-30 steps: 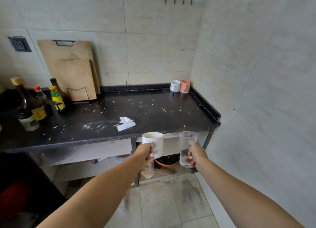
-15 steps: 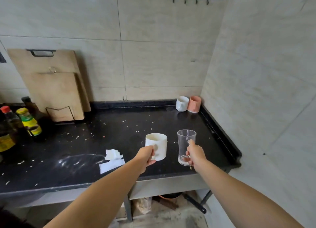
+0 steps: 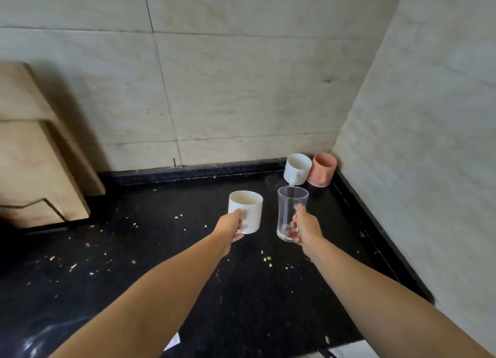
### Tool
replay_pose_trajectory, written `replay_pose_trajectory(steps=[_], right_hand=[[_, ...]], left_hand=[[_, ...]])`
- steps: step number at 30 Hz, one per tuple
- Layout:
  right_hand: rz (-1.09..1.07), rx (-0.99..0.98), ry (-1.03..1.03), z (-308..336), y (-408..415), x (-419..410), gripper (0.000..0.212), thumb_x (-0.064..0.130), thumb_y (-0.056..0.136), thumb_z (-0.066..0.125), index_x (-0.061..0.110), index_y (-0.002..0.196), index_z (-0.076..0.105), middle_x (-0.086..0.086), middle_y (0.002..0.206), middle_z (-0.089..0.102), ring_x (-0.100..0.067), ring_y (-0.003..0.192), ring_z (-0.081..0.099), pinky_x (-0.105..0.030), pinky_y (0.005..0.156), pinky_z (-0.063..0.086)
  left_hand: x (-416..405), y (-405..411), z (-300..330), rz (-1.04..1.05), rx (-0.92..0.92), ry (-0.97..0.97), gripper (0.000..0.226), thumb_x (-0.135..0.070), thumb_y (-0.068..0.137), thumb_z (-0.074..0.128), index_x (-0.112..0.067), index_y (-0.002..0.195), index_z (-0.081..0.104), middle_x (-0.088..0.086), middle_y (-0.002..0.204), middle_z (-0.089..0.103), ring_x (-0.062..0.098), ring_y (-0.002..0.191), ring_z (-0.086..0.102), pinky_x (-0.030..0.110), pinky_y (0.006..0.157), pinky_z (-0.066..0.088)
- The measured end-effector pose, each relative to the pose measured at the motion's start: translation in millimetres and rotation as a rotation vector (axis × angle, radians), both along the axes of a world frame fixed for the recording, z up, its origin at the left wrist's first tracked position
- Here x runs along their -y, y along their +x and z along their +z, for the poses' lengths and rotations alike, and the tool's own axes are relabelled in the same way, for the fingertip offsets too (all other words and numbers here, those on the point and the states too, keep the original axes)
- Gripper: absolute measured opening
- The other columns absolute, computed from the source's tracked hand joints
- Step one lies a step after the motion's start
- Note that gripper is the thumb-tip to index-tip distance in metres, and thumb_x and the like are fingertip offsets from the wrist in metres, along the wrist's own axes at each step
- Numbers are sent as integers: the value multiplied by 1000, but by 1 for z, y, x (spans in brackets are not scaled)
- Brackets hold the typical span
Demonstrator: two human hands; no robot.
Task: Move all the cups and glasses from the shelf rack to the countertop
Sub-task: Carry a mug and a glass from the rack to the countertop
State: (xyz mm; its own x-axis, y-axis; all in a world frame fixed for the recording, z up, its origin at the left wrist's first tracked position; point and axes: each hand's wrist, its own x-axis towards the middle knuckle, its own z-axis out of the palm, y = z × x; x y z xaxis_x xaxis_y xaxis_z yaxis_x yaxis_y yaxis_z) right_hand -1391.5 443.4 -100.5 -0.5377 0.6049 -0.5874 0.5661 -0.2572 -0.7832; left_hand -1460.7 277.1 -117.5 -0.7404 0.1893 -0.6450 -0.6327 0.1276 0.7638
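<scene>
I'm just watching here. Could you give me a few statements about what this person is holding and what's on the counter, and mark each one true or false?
1. The left hand holds a white mug. True.
2. The right hand holds a pink cup. False: it holds a clear glass; the pink cup stands in the corner.
3. Another white cup stands beside the pink cup. True.
4. The counter is spotless. False: crumbs are scattered on it.
5. The glass is full of water. False: it looks empty.
</scene>
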Motion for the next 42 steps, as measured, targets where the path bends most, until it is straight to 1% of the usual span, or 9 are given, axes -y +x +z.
replay_pose_trajectory(steps=[5,10,14,16,23,29,31,34,42], right_hand=[[22,38,33,-10,-67,-17,43,53,93,43,13,81,55,-1,62,52,-10,41,48,-22,37,33],[66,-3,49,-28,-122,-27,38,52,94,37,19,84,53,2,64,50,-8,38,49,-24,41,32],[98,-23,73,-45,-159,-39,41,53,94,35,19,88,55,3,69,54,-6,35,55,-23,43,34],[106,-51,78,-52,-171,-43,41,52,95,34,18,86,55,5,67,53,-4,31,54,-21,42,34],[101,-149,119,-71,-194,-51,40,52,95,33,24,71,49,8,64,51,-12,43,62,-19,42,35],[38,-183,115,-90,-199,-58,41,48,97,33,22,71,51,4,60,52,-13,45,64,-21,43,37],[32,-197,106,-96,-199,-62,44,46,98,32,16,72,51,-1,63,56,-12,48,67,-19,41,40],[41,-218,56,-100,-199,-64,48,44,100,30,13,69,50,-4,71,62,-16,58,70,-23,46,49],[138,-173,22,-97,-200,-68,43,45,100,25,15,84,52,-11,103,63,-16,69,69,-26,50,52]], left_hand=[[-20,-54,-15,53,24,34,46,-34,96,46,-2,129,52,6,89,58,13,75,52,26,74,51],[-45,-99,-32,126,19,19,46,-34,97,44,-3,129,53,3,87,53,17,86,51,30,81,48],[-70,-132,-47,154,0,4,47,-35,96,45,-3,130,54,22,132,56,17,92,51,30,84,50],[-78,-141,-53,163,-25,11,48,-35,96,47,0,128,55,23,137,52,16,88,52,30,85,51],[-100,-157,-73,155,-79,5,47,-36,94,48,1,121,59,23,132,53,10,74,51,30,87,51],[-108,-161,-84,139,-18,-23,51,-37,92,50,4,121,58,24,112,60,22,88,61,38,100,49],[-109,-160,-88,112,-7,-42,43,-38,92,50,1,99,66,25,97,59,28,97,61,39,99,49],[-110,-156,-94,96,-6,-63,37,-37,93,49,-15,64,52,2,74,50,13,78,54,29,81,49],[-112,-154,-90,66,-41,-86,31,-37,96,46,-12,81,56,-1,84,51,12,84,49,32,85,48]])
